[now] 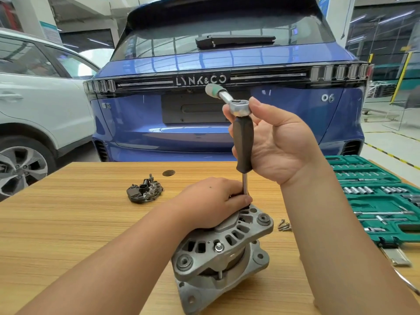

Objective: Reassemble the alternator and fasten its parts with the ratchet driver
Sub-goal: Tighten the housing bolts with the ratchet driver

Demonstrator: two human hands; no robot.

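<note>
rectifier (145, 189): loose on worktop (68, 223), far left of alternator, not yet fitted
left hand (211, 201): grip curled over top of alternator (222, 246), fingers pinching driver shaft base to steady it
alternator: worktop centre, tilted, directly under both hands
driver (243, 146): long axis near vertical, tip down into housing, hidden by left fingers; ratchet head at top
right hand (272, 142): grip wrapped loosely round driver handle, thumb on ratchet head; the turning hand
key relation: fastener straight below right grip; keep shaft in line with bolt axis, I'd say
screws (284, 225): small pile right of alternator, nearer right hand
socket case (372, 196): far right, open
</note>
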